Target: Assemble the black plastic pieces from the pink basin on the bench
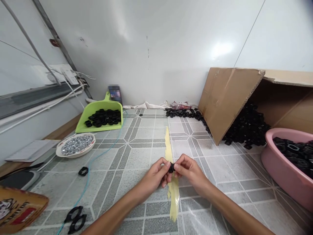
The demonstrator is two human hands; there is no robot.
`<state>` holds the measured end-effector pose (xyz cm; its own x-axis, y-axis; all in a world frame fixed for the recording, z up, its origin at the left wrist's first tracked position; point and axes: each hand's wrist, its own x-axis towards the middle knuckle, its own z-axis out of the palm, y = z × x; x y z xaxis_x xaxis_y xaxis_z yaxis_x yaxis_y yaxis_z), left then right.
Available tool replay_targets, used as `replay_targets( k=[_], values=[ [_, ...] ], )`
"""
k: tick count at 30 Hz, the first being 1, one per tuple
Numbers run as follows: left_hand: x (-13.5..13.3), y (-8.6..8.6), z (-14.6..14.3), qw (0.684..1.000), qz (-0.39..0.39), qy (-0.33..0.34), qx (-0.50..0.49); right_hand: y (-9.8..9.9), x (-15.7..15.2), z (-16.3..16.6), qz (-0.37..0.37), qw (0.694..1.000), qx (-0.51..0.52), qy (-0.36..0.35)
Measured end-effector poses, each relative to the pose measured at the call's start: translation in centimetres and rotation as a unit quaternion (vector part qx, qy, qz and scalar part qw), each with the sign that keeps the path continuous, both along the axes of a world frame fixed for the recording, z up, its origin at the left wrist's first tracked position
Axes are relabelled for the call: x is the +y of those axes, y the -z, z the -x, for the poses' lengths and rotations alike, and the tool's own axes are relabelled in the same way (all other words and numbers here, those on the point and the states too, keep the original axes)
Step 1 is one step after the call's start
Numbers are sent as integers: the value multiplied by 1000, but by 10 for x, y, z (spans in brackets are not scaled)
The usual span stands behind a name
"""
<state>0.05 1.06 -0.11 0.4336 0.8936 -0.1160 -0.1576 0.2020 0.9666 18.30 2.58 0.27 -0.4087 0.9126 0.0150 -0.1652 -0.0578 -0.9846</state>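
Centrally, the black part [171, 167] sits between the fingertips of the left hand [158, 172] and those of the right hand [190, 170], in line with the yellow strip [174, 199] on the worktop [144, 153]. Neither hand is nearer: the part lies to the right of the left grip and to the left of the right grip, touching both. Its long axis cannot be told, since the fingers cover most of it. Each grip is closed to the part's width, thumb and forefinger pinching from their own side; whether the part also meets the worktop is unclear. Well apart at left are loose black rings [83, 171], a dish [73, 156] of metal pieces [77, 144] and a dustpan [100, 129]; at right, a carton [226, 101] and a tub [281, 173].
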Motion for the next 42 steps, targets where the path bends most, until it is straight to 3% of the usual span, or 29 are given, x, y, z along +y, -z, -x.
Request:
replay_targets(
  k=[7, 14, 18, 23, 28, 33, 38, 42],
  values=[
    [-3, -5, 4, 1000, 1, 23, 1, 1, -1, -2, -25, 999, -31, -12],
    [-3, -14, 9, 994, 86, 58, -42, 6, -10, 2, -88, 993, -72, 32],
    [-3, -12, 6, 995, 84, 23, -38, 3, -11, 1, -113, 989, -94, 34],
    [-3, -4, 1, 999, 35, -7, -17, -5, -14, -2, -190, 961, -195, 36],
    [-4, -9, 1, 999, 38, 3, -3, -7, -16, -10, -282, 920, -273, 20],
    [-4, -11, 4, 998, 64, 14, -14, 0, -14, -15, -424, 836, -348, -2],
    [-3, -10, 4, 996, 88, 14, -27, 0, -14, -16, -524, 770, -365, 6],
    [-2, -13, 3, 994, 111, 4, -24, -1, -15, -14, -567, 741, -360, 24]
  ],
)
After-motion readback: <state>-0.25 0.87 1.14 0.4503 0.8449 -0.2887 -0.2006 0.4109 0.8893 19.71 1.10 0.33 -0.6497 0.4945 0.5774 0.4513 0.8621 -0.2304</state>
